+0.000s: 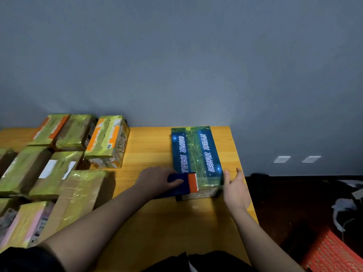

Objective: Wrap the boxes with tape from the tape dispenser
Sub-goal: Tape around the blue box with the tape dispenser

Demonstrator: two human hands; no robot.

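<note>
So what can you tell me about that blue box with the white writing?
The blue box lies flat near the wooden table's far right corner. It looks like long cardboard, with white characters and glossy yellowish tape down its middle. The left hand holds a blue-and-orange tape dispenser against its near end; the right hand hovers open beside it.

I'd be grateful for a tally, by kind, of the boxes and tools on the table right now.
Blue printed box under the hands: 1
Yellow-taped brown boxes stacked at left, such as one with orange labels: about 9 visible, some cut off by the frame edge
Tape dispenser: 1
Total: about 11
</note>
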